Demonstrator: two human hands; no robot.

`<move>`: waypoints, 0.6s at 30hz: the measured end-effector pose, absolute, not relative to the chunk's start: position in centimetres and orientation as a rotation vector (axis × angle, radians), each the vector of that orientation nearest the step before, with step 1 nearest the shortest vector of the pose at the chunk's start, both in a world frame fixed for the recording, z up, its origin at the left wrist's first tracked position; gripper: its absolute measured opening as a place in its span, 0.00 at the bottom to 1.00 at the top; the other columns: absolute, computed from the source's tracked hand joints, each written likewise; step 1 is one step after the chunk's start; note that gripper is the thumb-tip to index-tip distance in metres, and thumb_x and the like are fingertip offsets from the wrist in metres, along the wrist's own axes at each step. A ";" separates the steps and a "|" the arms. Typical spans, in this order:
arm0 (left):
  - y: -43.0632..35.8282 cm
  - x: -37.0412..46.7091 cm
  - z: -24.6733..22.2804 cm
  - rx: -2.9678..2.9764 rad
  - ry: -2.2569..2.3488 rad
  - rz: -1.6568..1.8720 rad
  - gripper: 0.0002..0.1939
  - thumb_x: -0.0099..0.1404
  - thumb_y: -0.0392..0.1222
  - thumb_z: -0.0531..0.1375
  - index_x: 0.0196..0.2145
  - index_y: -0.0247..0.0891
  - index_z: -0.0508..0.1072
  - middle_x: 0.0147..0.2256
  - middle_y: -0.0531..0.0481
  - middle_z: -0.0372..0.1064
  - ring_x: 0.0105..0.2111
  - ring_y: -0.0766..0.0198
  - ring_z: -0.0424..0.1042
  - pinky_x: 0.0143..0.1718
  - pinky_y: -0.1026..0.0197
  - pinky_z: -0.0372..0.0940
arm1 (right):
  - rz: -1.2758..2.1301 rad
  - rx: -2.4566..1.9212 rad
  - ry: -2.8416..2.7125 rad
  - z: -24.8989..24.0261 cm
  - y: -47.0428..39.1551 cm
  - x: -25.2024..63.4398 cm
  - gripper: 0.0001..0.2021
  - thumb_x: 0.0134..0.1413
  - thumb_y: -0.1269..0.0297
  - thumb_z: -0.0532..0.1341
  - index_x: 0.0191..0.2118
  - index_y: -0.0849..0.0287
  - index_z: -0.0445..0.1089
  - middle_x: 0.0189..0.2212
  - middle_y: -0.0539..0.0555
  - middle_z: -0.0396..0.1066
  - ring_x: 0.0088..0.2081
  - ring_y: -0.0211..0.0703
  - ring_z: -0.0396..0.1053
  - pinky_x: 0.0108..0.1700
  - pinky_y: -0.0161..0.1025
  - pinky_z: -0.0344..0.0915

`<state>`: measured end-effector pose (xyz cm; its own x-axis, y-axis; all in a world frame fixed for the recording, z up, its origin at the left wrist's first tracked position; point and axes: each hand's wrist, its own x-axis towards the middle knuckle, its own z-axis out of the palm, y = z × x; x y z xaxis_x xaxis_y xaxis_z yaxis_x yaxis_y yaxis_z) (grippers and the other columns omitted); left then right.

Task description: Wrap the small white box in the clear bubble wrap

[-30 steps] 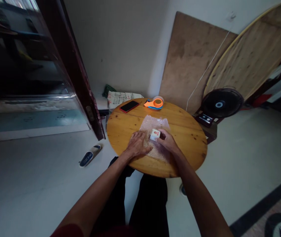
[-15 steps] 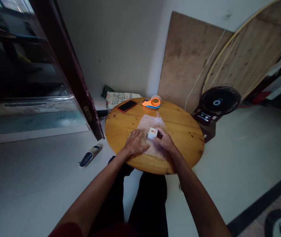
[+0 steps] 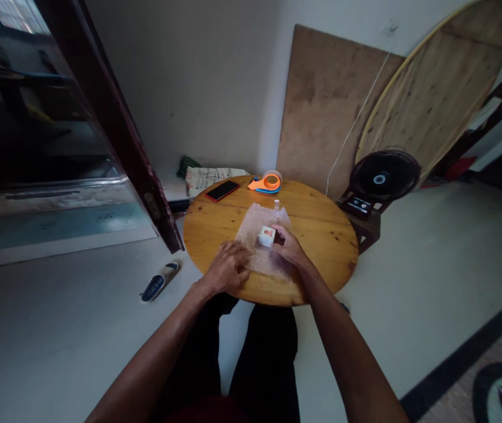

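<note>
A sheet of clear bubble wrap [image 3: 255,218] lies flat on the round wooden table [image 3: 321,232]. On its middle sits a small white box [image 3: 267,236] with a red print on top. My right hand [image 3: 291,248] holds the box at its right side, thumb and fingers around that edge. At the wrap's near left edge, my left hand [image 3: 228,267] has its fingers curled down and closed on the sheet; the fingertips are partly hidden. A short strip of tape [image 3: 276,204] sticks up at the wrap's far edge.
Toward the table's far side are an orange tape dispenser [image 3: 268,182] and a red-edged phone [image 3: 222,190]. A black fan [image 3: 383,176] stands beyond the right edge. A slipper [image 3: 159,283] lies on the floor at left, near the door frame [image 3: 145,170].
My left hand has drawn back from lying spread over the wrap to its near left edge, and its fingers have curled. My right hand stays on the box. The view has shifted slightly.
</note>
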<state>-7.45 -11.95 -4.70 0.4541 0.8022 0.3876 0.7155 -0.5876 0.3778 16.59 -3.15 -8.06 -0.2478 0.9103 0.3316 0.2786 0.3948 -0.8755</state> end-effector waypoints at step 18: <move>-11.9 -5.8 -3.7 2.668 1.419 0.505 0.08 0.64 0.34 0.53 0.32 0.38 0.72 0.38 0.45 0.72 0.44 0.56 0.69 0.59 0.47 0.52 | 0.863 -1.088 -1.714 -7.7 -3.4 16.4 0.27 0.41 0.67 0.65 0.52 0.57 0.67 0.48 0.56 0.73 0.49 0.48 0.71 0.55 0.48 0.64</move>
